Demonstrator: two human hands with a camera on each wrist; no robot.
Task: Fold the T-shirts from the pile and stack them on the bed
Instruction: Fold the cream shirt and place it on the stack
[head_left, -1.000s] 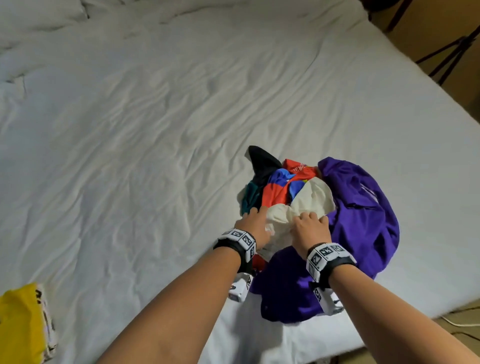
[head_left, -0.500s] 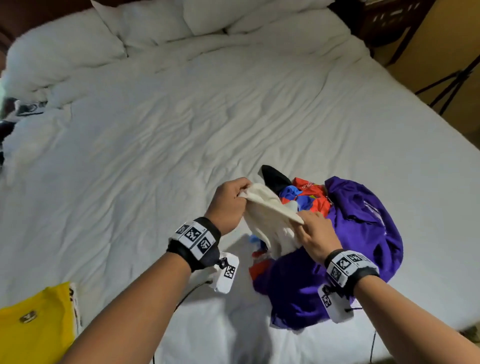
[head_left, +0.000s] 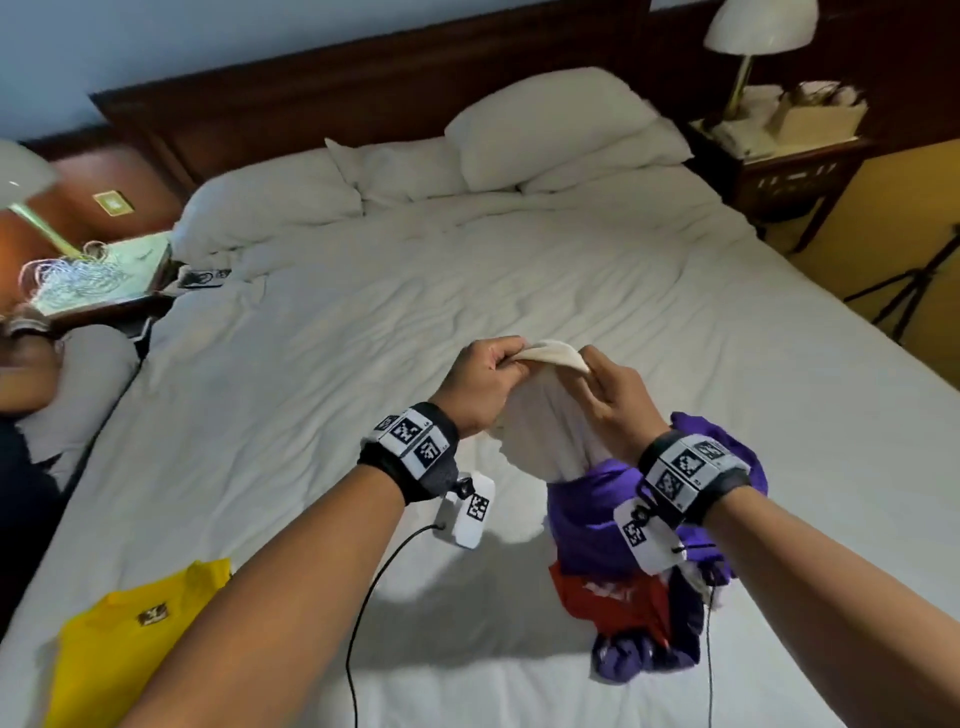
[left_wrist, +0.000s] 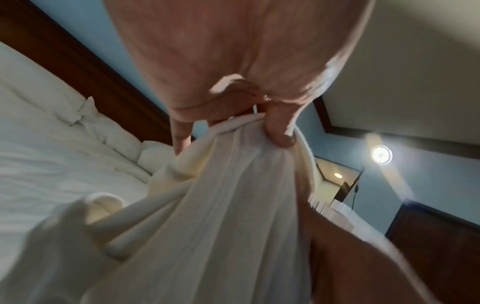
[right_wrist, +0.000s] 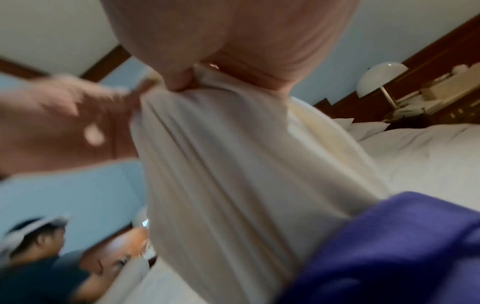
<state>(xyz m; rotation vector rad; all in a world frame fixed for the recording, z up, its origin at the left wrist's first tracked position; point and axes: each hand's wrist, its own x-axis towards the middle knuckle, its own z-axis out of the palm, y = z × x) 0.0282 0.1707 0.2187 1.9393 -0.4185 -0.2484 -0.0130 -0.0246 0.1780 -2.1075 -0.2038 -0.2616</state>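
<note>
Above the white bed (head_left: 311, 415), near its foot edge, the person holds 1 cream T-shirt (head_left: 540, 441) raised in both hands. The left hand (head_left: 480, 387) has its fingers curled over a bunched fold at the top of the garment; the left wrist view shows the thumb (left_wrist: 279, 131) pressing the cloth against the fingers. The right hand (head_left: 615, 397) pinches the same top edge just beside the left hand, so the 2 hands are close together with a short span of cloth between them. The right wrist view is blurred, but it shows cloth gathered under the curled fingers.

The cream T-shirt hangs down from both grips, and its lower part is caught in the pile (head_left: 639, 587), which lies on the bed directly under the right wrist. A purple T-shirt (head_left: 587, 519) lies on top of that pile and wraps round the hanging cream cloth. A red garment (head_left: 608, 603) shows beneath the purple one.

1 yellow T-shirt (head_left: 119, 660) lies flat on the bed, well apart from the pile, beyond the left forearm.

White pillows (head_left: 545, 130) rest at the head of the bed against a dark wooden headboard (head_left: 291, 104). A nightstand with a lamp (head_left: 758, 31) stands at the far end of the bed from the pile.
</note>
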